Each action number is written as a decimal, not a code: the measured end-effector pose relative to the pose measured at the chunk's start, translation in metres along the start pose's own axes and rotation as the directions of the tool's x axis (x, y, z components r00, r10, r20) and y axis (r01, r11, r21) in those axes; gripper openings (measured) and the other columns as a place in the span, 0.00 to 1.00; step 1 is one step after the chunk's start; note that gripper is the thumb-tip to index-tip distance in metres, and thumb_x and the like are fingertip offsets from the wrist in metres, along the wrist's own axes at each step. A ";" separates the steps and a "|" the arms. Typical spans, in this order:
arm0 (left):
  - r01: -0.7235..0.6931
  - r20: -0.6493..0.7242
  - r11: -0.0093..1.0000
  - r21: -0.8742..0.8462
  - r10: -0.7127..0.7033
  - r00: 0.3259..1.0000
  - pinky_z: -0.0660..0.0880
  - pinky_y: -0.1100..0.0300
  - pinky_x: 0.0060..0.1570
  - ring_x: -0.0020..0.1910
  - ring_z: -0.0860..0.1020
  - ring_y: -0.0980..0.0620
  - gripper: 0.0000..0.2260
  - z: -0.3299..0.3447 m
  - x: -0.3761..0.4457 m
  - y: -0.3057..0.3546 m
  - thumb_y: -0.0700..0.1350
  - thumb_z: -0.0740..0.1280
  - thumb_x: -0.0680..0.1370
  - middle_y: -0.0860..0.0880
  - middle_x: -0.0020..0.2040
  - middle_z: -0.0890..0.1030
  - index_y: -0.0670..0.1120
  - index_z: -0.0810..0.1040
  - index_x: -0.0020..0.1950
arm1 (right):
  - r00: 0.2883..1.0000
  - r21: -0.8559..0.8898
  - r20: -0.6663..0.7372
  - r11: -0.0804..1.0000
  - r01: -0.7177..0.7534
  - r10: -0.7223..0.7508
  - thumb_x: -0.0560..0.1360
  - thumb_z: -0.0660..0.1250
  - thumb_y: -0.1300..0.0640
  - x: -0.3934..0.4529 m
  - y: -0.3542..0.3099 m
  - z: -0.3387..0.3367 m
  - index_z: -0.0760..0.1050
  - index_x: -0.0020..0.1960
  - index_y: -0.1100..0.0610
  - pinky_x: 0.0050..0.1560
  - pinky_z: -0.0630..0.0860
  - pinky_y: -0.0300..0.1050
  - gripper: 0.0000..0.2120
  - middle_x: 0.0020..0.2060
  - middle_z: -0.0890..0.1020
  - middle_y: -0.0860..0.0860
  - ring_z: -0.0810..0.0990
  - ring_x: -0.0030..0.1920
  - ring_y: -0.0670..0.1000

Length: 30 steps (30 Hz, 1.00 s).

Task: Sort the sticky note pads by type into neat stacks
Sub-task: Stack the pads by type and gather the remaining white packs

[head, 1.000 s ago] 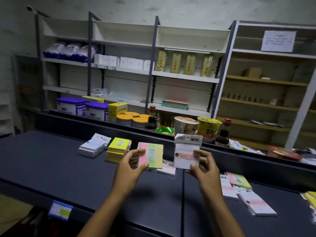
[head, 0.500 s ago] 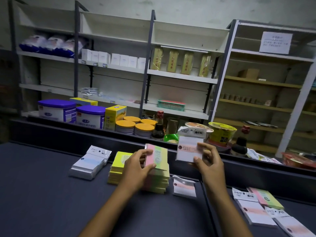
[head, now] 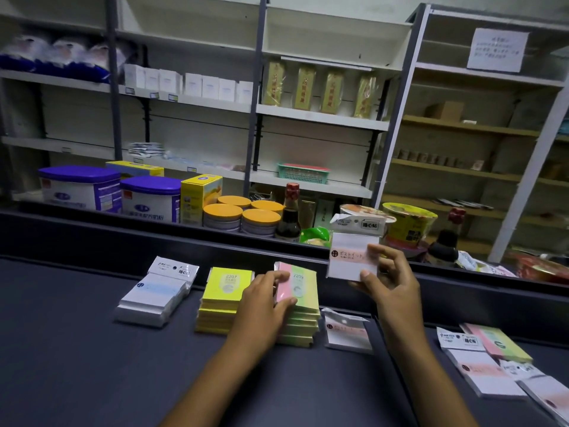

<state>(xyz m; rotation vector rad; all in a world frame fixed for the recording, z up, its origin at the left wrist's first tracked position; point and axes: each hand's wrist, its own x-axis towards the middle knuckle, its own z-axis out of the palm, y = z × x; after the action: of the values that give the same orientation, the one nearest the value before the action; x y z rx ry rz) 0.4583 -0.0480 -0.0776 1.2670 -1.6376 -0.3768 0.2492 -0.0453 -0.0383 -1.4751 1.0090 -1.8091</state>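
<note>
Along the back edge of the bench (head: 92, 365) three stacks already stand side by side: white-and-blue pads (head: 154, 295), yellow pads (head: 223, 298), and pink-green pads (head: 300, 315), with a lone white-pink pad (head: 348, 332) lying just right of them. Near the bench's right edge loose pads (head: 486, 362) lie unsorted, so the sort looks roughly half done. Left hand (head: 264, 303) pinches the top pink-green pad, thumb on its face and fingers curled behind its left edge, settling it on that stack. Right hand (head: 388, 282) holds a packaged white-pink pad (head: 351, 257) upright above the back edge, pinched between thumb and curled fingers, presumably bound for the lone pad below
</note>
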 end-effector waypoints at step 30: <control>-0.232 0.113 0.793 0.564 0.205 0.972 0.73 0.59 0.53 0.58 0.75 0.54 0.14 -0.016 0.021 0.039 0.59 0.60 0.80 0.56 0.60 0.76 0.56 0.75 0.62 | 0.972 -0.325 0.055 0.925 -0.198 0.227 0.70 0.75 0.63 0.000 0.021 -0.043 0.80 0.48 0.45 0.44 0.77 0.45 0.14 0.48 0.83 0.50 0.81 0.49 0.52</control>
<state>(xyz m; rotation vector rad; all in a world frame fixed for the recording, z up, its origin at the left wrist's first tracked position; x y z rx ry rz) 0.4509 -0.0458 -0.0314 1.4820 -1.9982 0.2664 0.2066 -0.0483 -0.0603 -1.5482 1.4060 -1.4613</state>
